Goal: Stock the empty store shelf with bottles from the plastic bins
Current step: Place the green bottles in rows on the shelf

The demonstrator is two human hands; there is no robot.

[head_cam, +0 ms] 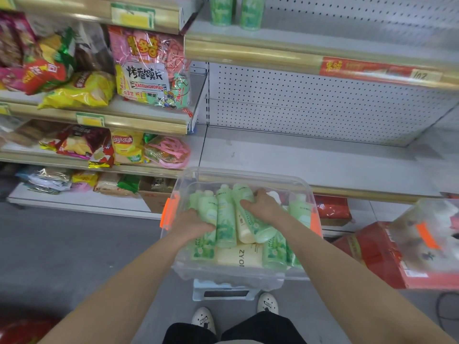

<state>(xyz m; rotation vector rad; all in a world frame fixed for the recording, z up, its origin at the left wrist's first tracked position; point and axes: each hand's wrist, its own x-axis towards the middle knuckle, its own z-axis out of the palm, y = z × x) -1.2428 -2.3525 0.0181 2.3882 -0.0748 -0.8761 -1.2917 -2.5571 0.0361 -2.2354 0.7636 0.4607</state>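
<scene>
We find the clear bin (243, 173), with orange latches on both short sides, at 6 o'clock from the frame centre, resting on a pale stool (223, 290) directly in front of the empty shelf (310, 160). Most green bottles in the bin lie flat with the long axis on the 12-to-6 line and caps toward 12 o'clock, that is, toward the shelf. The left hand (192, 222) is at 9 o'clock inside the bin, fingers curled round the outer green bottle (208, 207); its fingertips are hidden. The right hand (260, 204) is at 1 o'clock inside the bin and grips the slanted green bottle (258, 228), whose axis runs from cap at 11 o'clock to base at 5 o'clock, lying over its neighbours. A cream bottle (239, 255) lies crosswise at the bin's 6 o'clock end, axis on the 9-to-3 line. Two upright green bottles (221, 9) stand on the upper shelf at 12 o'clock. Snack bags (151, 68) fill the bays at 9 to 10 o'clock.
</scene>
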